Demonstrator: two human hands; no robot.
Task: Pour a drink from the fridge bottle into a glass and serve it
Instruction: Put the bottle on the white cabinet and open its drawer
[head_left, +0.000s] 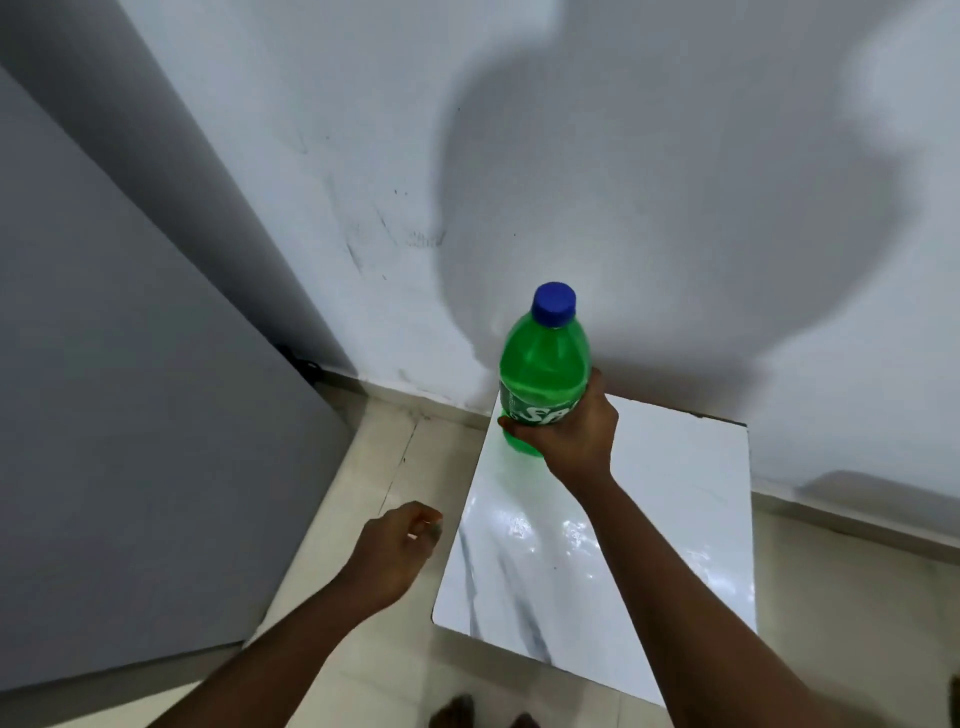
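Note:
A green soda bottle (543, 364) with a blue cap is held upright over the far left corner of a small glossy white table (675, 545). My right hand (569, 426) is wrapped around its lower label part. Whether the bottle's base touches the table is hidden by the hand. My left hand (400, 551) hangs loosely curled beside the table's left edge, holding nothing. No glass is in view.
The grey fridge (130, 415) fills the left side, its door closed. A white wall (571, 182) runs behind the table. Beige floor tiles (395, 457) lie between fridge and table. My feet (467, 714) show at the bottom edge.

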